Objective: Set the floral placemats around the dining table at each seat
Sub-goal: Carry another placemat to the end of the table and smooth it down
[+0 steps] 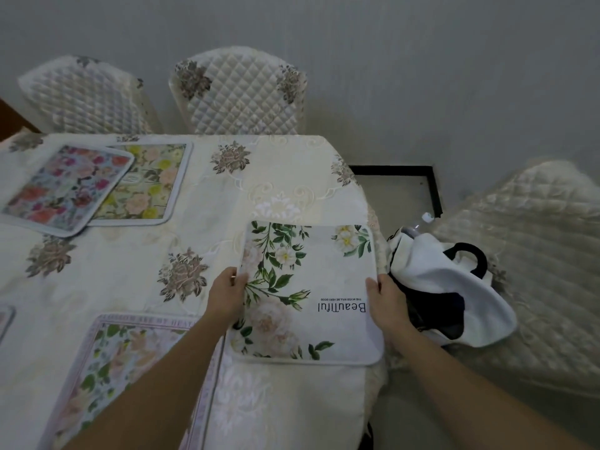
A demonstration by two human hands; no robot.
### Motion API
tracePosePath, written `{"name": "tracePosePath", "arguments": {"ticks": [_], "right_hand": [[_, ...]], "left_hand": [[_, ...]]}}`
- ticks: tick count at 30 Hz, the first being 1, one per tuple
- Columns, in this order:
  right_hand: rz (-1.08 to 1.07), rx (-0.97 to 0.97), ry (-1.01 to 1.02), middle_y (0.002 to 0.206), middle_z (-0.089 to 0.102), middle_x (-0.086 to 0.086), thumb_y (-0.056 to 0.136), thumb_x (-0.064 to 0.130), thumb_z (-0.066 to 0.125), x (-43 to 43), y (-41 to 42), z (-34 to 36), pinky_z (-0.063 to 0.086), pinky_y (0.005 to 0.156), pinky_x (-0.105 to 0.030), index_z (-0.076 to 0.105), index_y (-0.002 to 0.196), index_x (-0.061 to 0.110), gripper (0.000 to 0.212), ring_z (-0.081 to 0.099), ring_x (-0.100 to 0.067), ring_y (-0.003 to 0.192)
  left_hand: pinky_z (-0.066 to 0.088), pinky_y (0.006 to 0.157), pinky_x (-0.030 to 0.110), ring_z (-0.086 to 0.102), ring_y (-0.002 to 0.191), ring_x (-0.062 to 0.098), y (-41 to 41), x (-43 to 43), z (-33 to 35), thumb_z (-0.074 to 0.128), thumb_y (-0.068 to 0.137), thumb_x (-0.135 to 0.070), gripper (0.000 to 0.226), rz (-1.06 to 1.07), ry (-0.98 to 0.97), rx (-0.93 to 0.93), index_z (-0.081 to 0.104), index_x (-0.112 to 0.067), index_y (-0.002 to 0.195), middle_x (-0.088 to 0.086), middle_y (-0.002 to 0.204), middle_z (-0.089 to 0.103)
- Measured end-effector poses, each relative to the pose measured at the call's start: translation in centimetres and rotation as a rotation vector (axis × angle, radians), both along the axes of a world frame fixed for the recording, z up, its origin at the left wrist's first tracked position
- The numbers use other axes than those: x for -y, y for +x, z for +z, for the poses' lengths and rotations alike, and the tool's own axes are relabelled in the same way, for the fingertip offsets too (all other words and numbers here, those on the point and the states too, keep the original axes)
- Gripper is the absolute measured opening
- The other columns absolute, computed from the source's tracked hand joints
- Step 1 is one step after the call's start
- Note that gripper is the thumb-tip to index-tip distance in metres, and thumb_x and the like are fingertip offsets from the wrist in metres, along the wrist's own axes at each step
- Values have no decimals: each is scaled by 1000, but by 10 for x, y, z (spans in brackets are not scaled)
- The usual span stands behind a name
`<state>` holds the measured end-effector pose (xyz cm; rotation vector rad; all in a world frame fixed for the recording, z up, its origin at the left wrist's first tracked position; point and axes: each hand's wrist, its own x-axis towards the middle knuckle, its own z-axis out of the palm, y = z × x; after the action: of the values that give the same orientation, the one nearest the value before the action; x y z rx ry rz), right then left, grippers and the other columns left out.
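The left hand (pixel 227 297) and right hand (pixel 384 298) are apart, each pinching one side edge of a white placemat (pixel 308 287), thumbs on top. This mat is a rounded-corner rectangle, thin and smooth, printed with pale roses, green leaves and the word "Beautiful", which reads upside down from here. It lies right of centre in the frame, at the right end of the table and close to the edge.

In the upper left, a pink-and-red floral placemat (pixel 65 190) lies askew over a yellow-and-green floral placemat (pixel 149 183), both with pale rounded borders. In the lower left sits a lavender-bordered placemat (pixel 130 368), partly under the left forearm, and a sliver of another mat (pixel 5 319) shows at the left edge.

The table is covered by a cream tablecloth (pixel 201 196) with raised embroidery and grey-brown flower motifs. Two chairs in quilted, diamond-stitched covers (pixel 240 92) stand at the far side, and a third quilted chair (pixel 526 254) stands at the right, holding a soft white bag with a black handle (pixel 448 280). Behind everything is a plain grey wall (pixel 422 60).
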<state>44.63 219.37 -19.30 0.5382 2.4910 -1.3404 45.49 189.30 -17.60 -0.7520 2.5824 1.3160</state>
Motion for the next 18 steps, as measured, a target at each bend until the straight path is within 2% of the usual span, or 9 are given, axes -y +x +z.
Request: {"name": "tracePosePath", "arguments": {"ticks": [3,7,12,18], "right_hand": [[1,28,45,91,64,-15,99,27,47,0,-4,-5,45,75,-37,58,94,1,29,58,-32,86],[22,42,73,85,62,-13,99,28,48,0,-7,-6,38,68,-32,58,90,1,29,56,-30,81],[41,51,111,80,60,-13,98,29,47,2,-12,-6,38,65,-34,55,85,1,32,55,-32,77],[39,61,142,76,55,-9,99,27,46,5,-12,-4,35,66,-32,51,81,4,30,53,-31,76]], "left_hand": [[34,58,31,44,64,20,-4,6,-6,51,99,-22,27,18,16,22,48,-8,76,5,67,47],[41,67,33,55,74,24,-10,11,-10,54,98,-22,22,31,24,44,60,-2,90,10,79,61],[45,75,33,61,83,25,-15,15,-9,59,94,-22,15,46,-2,48,65,-10,98,7,88,67],[44,80,30,59,88,20,-24,23,-7,65,91,-25,24,21,-111,63,67,-11,110,3,92,65]]}}
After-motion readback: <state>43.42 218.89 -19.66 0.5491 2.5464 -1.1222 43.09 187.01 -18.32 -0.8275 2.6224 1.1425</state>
